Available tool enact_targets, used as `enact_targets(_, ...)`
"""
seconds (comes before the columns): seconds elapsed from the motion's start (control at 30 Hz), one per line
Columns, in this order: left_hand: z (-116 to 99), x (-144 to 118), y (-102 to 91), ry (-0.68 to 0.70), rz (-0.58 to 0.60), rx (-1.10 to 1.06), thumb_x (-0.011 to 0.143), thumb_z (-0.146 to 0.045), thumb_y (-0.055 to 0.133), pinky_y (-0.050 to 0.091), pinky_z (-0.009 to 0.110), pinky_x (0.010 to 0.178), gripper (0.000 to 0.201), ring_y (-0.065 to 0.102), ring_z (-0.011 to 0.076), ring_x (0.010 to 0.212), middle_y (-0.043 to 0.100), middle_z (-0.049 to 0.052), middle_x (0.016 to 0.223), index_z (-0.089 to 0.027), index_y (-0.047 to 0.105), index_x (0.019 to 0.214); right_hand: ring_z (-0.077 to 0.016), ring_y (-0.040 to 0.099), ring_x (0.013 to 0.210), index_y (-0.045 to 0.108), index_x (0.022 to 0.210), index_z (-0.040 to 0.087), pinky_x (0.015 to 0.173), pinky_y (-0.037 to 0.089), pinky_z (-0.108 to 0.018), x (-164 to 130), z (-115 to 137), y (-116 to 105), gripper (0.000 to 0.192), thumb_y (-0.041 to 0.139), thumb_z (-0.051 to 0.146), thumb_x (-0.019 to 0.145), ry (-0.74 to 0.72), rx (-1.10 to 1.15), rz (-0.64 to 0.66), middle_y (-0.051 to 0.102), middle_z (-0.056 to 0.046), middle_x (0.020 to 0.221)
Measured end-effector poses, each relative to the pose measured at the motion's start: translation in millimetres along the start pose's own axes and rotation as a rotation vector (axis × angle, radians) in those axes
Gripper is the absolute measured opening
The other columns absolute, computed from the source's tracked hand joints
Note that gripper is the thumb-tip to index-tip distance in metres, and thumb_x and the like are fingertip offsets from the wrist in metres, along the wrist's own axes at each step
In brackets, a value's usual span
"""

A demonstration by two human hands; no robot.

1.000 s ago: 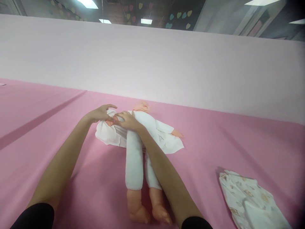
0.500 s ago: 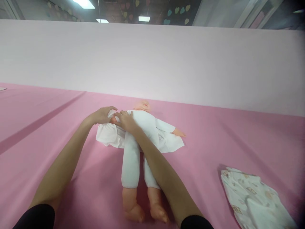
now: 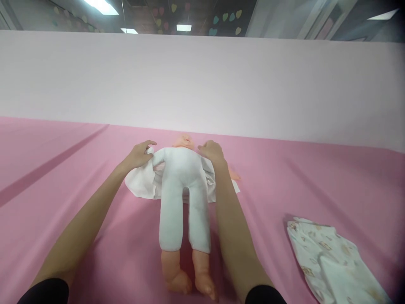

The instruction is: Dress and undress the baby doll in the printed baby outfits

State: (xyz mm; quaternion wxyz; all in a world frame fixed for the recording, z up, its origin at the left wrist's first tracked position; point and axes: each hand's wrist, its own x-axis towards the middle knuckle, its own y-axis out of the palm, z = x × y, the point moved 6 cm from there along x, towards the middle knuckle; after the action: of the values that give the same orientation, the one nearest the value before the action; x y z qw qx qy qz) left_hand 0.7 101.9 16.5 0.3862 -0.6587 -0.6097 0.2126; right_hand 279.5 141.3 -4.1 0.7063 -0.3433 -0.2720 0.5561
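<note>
A baby doll [image 3: 185, 169] with a white cloth body lies on its back, head away from me and bare feet nearest. A white garment [image 3: 144, 181] is spread under its upper body and shows on both sides. My left hand [image 3: 139, 155] is closed on the garment's sleeve at the end of the doll's arm on the left. Beside the doll's shoulder on the right is my right hand [image 3: 213, 153], its fingers loosely bent and apart, with nothing visible in them. My right forearm partly hides the doll's other arm, whose hand [image 3: 234, 174] shows beyond it.
A folded white printed cloth [image 3: 335, 259] lies at the lower right on the pink padded surface [image 3: 95, 198]. Behind the doll's head rises a plain white wall [image 3: 190, 84]. Above it are ceiling lights and heart-shaped decorations.
My right hand has moved from the doll's left-side arm across to its right-side shoulder. My left hand stays at the sleeve, and the doll's arm there now shows lying outward.
</note>
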Motion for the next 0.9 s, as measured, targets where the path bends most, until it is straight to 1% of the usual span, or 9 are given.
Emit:
enact_targets(0.07,-0.9,1.1,9.5,0.01,-0.019,-0.012,0.075,-0.02,0.051,0.047,0.031,0.08,0.051,0.056,0.0177,0.087,0.058,0.006,0.109,-0.025,0.055,0.126,-0.026,0.066,0.068,0.063,0.088,0.004,0.066,0.053,-0.034,4.2,-20.0,11.4,0.035,0.047,0.036,0.092,0.088,0.003,0.171,0.066,-0.017,0.072)
enact_targets(0.17,1.6,0.9,28.1,0.016,-0.063,-0.056,0.075,-0.02,0.053,0.046,0.033,0.083,0.057,0.055,0.0172,0.081,0.059,0.004,0.104,-0.025,0.049,0.132,-0.0263,0.063,0.052,0.063,0.088,0.002,0.054,0.053,-0.034,5.7,-26.5,34.1,0.06,0.032,0.053,0.096,0.107,0.055,0.341,0.061,-0.015,0.057)
enact_targets(0.23,7.0,-0.7,38.8,-0.03,-0.125,-0.147,0.073,-0.019,0.056,0.045,0.036,0.089,0.061,0.056,0.0182,0.084,0.06,0.005,0.106,-0.025,0.048,0.134,-0.0262,0.063,0.051,0.061,0.103,0.002,0.053,0.053,-0.035,6.0,-24.1,41.8,0.069,0.024,0.06,0.096,0.099,0.077,0.348,0.061,-0.013,0.057)
enact_targets(0.33,15.4,-1.9,49.5,-0.136,-0.221,-0.361,0.07,-0.018,0.061,0.042,0.036,0.098,0.058,0.058,0.0213,0.099,0.062,0.007,0.116,-0.022,0.054,0.128,-0.0274,0.063,0.05,0.057,0.114,0.004,0.056,0.053,-0.038,4.5,-20.8,43.1,0.072,0.027,0.067,0.093,0.085,0.082,0.324,0.061,-0.012,0.061)
enact_targets(0.43,12.8,3.3,53.8,-0.181,-0.264,-0.479,0.075,-0.019,0.056,0.048,0.032,0.087,0.055,0.062,0.0193,0.093,0.064,0.01,0.115,-0.017,0.052,0.129,-0.0283,0.063,0.05,0.055,0.117,0.004,0.055,0.053,-0.038,2.3,-21.3,42.5,0.07,0.029,0.064,0.093,0.082,0.097,0.353,0.061,-0.013,0.062)
enact_targets(0.57,-4.1,16.6,62.3,-0.192,-0.266,-0.641,0.076,-0.02,0.056,0.047,0.024,0.063,0.055,0.058,0.0128,0.065,0.068,0.006,0.087,-0.015,0.051,0.13,-0.0276,0.062,0.048,0.047,0.125,0.002,0.049,0.053,-0.036,4.1,-25.4,46.9,0.071,0.026,0.063,0.094,0.094,0.143,0.426,0.061,-0.012,0.06)
enact_targets(0.67,-19.3,27.1,75.8,-0.17,-0.217,-0.731,0.073,-0.018,0.055,0.043,0.021,0.057,0.052,0.056,0.0107,0.06,0.067,0.004,0.081,-0.017,0.054,0.125,-0.0237,0.059,0.045,0.051,0.117,0.005,0.046,0.05,-0.032,9.1,-27.4,49.3,0.067,0.026,0.063,0.094,0.084,0.148,0.423,0.058,-0.009,0.057)
enact_targets(0.8,-31.0,36.8,88.9,-0.13,-0.156,-0.764,0.074,-0.018,0.052,0.044,0.021,0.059,0.044,0.059,0.0117,0.068,0.07,0.006,0.098,-0.019,0.058,0.117,-0.0122,0.046,0.038,0.056,0.086,0.012,0.04,0.039,-0.022,15.4,-25.9,45.7,0.051,0.037,0.059,0.094,0.027,0.132,0.321,0.047,0.0,0.053)
enact_targets(0.9,-38.2,39.4,89.9,-0.084,-0.095,-0.744,0.074,-0.018,0.052,0.047,0.023,0.066,0.039,0.062,0.0141,0.08,0.068,0.007,0.111,-0.02,0.061,0.113,-0.0107,0.044,0.041,0.05,0.071,0.016,0.041,0.038,-0.022,16.5,-22.6,43.4,0.049,0.039,0.059,0.093,-0.011,0.134,0.283,0.045,0.0,0.057)
